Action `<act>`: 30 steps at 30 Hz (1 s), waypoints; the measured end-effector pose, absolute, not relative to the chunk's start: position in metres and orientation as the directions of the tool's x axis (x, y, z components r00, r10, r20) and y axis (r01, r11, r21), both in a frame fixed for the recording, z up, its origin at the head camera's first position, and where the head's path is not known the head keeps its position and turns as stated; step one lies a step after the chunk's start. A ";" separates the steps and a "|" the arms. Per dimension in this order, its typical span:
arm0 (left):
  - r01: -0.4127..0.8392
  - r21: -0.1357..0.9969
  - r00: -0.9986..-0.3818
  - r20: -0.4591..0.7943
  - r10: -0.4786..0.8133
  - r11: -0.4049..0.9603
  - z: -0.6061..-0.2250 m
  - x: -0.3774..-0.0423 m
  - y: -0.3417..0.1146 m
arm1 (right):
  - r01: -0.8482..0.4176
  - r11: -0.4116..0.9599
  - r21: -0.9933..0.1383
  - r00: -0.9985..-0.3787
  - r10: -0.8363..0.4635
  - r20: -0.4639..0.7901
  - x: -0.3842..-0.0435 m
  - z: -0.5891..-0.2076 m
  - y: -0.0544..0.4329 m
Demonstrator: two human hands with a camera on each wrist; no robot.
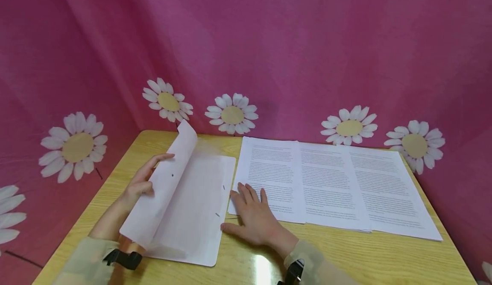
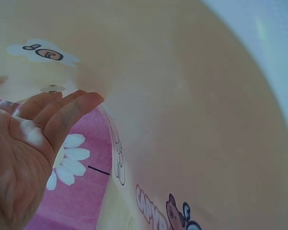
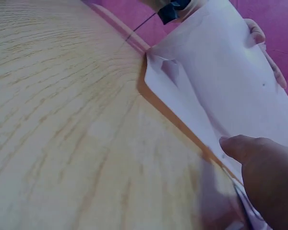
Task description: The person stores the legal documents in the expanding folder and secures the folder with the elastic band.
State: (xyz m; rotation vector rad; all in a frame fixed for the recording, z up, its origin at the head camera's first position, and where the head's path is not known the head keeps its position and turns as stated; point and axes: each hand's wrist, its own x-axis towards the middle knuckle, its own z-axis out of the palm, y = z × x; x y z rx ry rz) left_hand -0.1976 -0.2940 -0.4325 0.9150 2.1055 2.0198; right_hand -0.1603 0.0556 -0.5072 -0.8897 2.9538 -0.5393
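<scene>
Left hand (image 1: 140,184), the nearer, and right hand (image 1: 255,221) flank a white folder (image 1: 196,210), 9 o'clock from the right, long axis roughly 12 to 6. Left pinches its raised cover (image 1: 163,191); right spreads loosely, fingertips over 1 printed sheet (image 1: 270,165).

The head camera looks forward and down over the yellowish wooden desk (image 1: 346,251) toward the pink daisy-print cloth (image 1: 276,54). The left-wrist camera closely faces the cartoon-printed outside of a white flexible folder (image 2: 197,120); the right-wrist camera, low over the desk, shares the folder's inside with the head view.
</scene>
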 end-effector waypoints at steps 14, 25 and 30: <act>0.368 0.928 -0.810 0.351 0.470 -0.059 -0.434 -0.198 -0.292 | -0.530 0.828 -0.182 -0.846 -0.501 0.183 -0.174 -0.487 0.081; 0.387 0.921 -0.816 0.366 0.448 -0.048 -0.436 -0.197 -0.291 | -0.467 0.868 -0.168 -0.878 -0.432 0.205 -0.185 -0.473 0.111; 0.393 0.918 -0.817 0.374 0.440 -0.049 -0.436 -0.196 -0.292 | -0.444 0.881 -0.162 -0.889 -0.411 0.201 -0.189 -0.469 0.121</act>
